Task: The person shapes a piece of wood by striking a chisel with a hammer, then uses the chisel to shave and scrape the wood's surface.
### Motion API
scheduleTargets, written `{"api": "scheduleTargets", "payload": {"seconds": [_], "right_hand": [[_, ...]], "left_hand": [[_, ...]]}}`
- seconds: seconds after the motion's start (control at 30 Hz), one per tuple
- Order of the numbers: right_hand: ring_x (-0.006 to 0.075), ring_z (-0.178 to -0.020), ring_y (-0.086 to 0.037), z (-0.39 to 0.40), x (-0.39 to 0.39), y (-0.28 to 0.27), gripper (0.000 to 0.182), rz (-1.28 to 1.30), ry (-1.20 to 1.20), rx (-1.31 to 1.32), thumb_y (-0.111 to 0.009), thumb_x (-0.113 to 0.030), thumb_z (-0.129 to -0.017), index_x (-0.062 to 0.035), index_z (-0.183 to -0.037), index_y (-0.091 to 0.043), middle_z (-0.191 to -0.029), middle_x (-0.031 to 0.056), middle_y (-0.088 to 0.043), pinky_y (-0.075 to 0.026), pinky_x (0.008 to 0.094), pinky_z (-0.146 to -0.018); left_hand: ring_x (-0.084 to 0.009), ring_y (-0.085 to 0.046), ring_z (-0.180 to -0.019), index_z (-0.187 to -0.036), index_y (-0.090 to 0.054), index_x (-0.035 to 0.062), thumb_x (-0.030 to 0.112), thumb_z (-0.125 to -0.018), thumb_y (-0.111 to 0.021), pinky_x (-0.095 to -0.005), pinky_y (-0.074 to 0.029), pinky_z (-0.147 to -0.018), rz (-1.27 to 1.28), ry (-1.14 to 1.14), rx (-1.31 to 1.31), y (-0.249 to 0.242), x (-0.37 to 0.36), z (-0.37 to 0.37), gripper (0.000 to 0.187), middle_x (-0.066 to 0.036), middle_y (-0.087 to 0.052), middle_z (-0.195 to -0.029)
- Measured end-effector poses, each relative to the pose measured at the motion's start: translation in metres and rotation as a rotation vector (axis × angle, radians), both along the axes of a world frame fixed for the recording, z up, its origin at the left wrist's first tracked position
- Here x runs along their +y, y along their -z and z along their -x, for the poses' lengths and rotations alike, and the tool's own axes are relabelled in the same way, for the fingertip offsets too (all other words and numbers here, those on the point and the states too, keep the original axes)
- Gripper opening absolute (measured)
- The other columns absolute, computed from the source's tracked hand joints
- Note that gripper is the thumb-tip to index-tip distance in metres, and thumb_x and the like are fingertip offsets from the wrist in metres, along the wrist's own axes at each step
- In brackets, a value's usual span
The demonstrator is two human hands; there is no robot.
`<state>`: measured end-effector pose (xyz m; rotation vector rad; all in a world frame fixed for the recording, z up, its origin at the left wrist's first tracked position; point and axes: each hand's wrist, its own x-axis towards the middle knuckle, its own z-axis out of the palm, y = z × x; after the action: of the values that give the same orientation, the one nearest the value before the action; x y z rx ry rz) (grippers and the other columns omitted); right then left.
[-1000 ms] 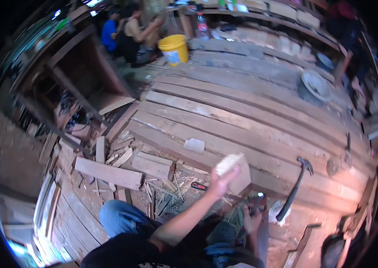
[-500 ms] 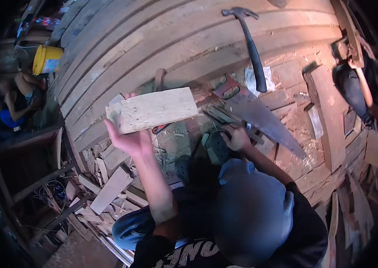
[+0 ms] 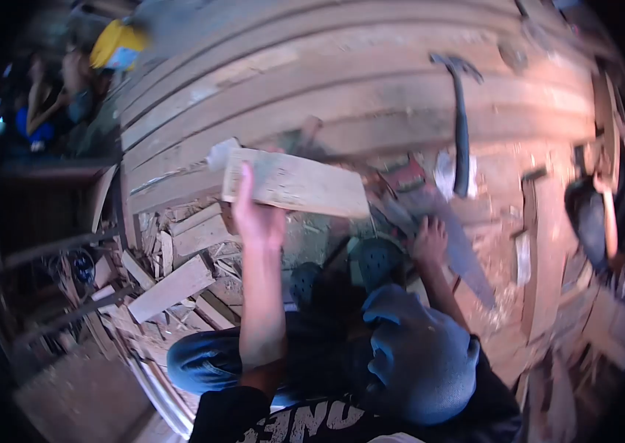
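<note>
My left hand grips a short, pale wooden board near its left end, with the thumb across the near face. The board is held up over the floor, and a small whitish piece shows behind its left end. My right hand is low over the blade of a handsaw, its fingers a little bent and apart with nothing seen in them. The saw's red handle lies up and left of that hand. A claw hammer rests on the planks further off.
Offcuts, including a pale board, and shavings litter the floor at left. A thick timber lies at right. A yellow bucket stands at upper left near seated people. Another person sits at right.
The view has shifted, and the board in my left hand has tilted, its right end lower. My right hand has moved away from beside the sandal to over the saw blade.
</note>
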<state>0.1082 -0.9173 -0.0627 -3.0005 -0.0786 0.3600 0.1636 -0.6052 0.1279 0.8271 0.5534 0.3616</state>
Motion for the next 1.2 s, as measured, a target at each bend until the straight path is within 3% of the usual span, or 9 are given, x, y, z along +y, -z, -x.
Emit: {"api": "scheduleTargets", "payload": {"seconds": [0.1,0.13,0.2,0.4,0.47,0.6,0.8,1.0,1.2], "right_hand": [[0.0321,-0.124,-0.046,0.001,-0.016,-0.003,0.088,0.017,-0.031,0.187,-0.079,-0.046,-0.064,0.0002,-0.132,-0.048,-0.128,0.0170,-0.053,-0.039,0.0481,-0.096],[0.0365,-0.107,-0.058,0.007,-0.034,0.025,0.081,0.022,-0.193,-0.115,-0.078,-0.044,-0.068,-0.0007,-0.130,-0.049,-0.115,0.0193,-0.061,-0.045,0.0519,-0.086],[0.0407,-0.079,-0.065,-0.001,-0.037,0.015,0.066,-0.215,-0.243,-0.134,-0.074,-0.038,-0.078,-0.0015,-0.127,-0.049,-0.090,0.0209,-0.067,-0.049,0.0535,-0.068],[0.0421,-0.067,-0.065,-0.156,0.039,-0.204,0.040,-0.586,-0.608,-0.193,-0.069,-0.029,-0.087,-0.0037,-0.115,-0.055,-0.070,0.0219,-0.064,-0.048,0.0467,-0.057],[0.0314,-0.065,-0.066,-0.176,0.081,-0.280,0.034,-0.526,-0.535,-0.134,-0.068,-0.029,-0.089,-0.0034,-0.109,-0.058,-0.074,0.0180,-0.064,-0.050,0.0407,-0.060],[0.0412,-0.067,-0.064,-0.163,0.171,-0.397,0.033,-0.621,-0.641,-0.085,-0.070,-0.030,-0.088,-0.0042,-0.105,-0.060,-0.070,0.0212,-0.063,-0.049,0.0444,-0.062],[0.0342,-0.090,-0.069,-0.148,0.212,-0.367,0.037,-0.917,-0.613,0.004,-0.069,-0.023,-0.089,-0.0049,-0.119,-0.059,-0.098,0.0202,-0.069,-0.052,0.0386,-0.077],[0.0324,-0.109,-0.066,-0.117,0.210,-0.360,0.048,-0.820,-0.598,0.011,-0.070,-0.021,-0.088,-0.0072,-0.132,-0.056,-0.113,0.0221,-0.067,-0.051,0.0365,-0.091],[0.0375,-0.091,-0.069,-0.099,0.206,-0.363,0.047,-0.802,-0.674,-0.243,-0.069,-0.028,-0.089,-0.0103,-0.132,-0.058,-0.107,0.0211,-0.069,-0.056,0.0404,-0.080]], "left_hand": [[-0.0263,-0.057,-0.115,-0.128,-0.051,0.0031,0.035,-0.092,-0.063,-0.0403,-0.043,-0.100,-0.055,0.057,-0.070,-0.037,-0.002,-0.006,0.050,-0.013,-0.061,-0.118],[-0.0256,-0.056,-0.115,-0.128,-0.051,0.0031,0.033,-0.091,-0.065,-0.0394,-0.044,-0.099,-0.105,0.066,-0.072,-0.053,0.003,-0.008,0.049,-0.012,-0.061,-0.117],[-0.0222,-0.056,-0.114,-0.127,-0.051,0.0025,0.028,-0.090,-0.067,-0.0374,-0.044,-0.098,-0.278,0.070,-0.127,-0.089,0.010,-0.009,0.048,-0.010,-0.060,-0.118],[-0.0153,-0.056,-0.108,-0.123,-0.053,0.0022,0.013,-0.078,-0.079,-0.0312,-0.042,-0.097,-0.739,0.069,-0.300,-0.113,0.050,0.018,0.053,-0.006,-0.059,-0.112],[-0.0165,-0.056,-0.109,-0.122,-0.053,0.0034,0.012,-0.074,-0.080,-0.0314,-0.042,-0.097,-0.733,-0.035,-0.352,-0.092,0.055,0.016,0.056,-0.006,-0.059,-0.113],[-0.0148,-0.059,-0.100,-0.121,-0.052,0.0054,0.011,-0.066,-0.082,-0.0317,-0.047,-0.091,-0.782,-0.067,-0.337,-0.082,0.060,0.008,0.063,-0.006,-0.060,-0.103],[-0.0200,-0.064,-0.094,-0.111,-0.057,0.0049,0.009,-0.064,-0.075,-0.0334,-0.050,-0.083,-0.739,-0.020,-0.147,-0.086,0.079,0.013,0.050,-0.009,-0.065,-0.104],[-0.0322,-0.067,-0.086,-0.104,-0.059,0.0027,0.010,-0.063,-0.071,-0.0391,-0.052,-0.082,-0.986,0.002,-0.085,-0.084,0.092,0.017,0.044,-0.017,-0.067,-0.096],[-0.0391,-0.063,-0.096,-0.114,-0.055,0.0019,0.016,-0.064,-0.075,-0.0428,-0.050,-0.084,-1.058,0.202,-0.045,-0.088,0.075,0.016,0.056,-0.022,-0.064,-0.103]]}}
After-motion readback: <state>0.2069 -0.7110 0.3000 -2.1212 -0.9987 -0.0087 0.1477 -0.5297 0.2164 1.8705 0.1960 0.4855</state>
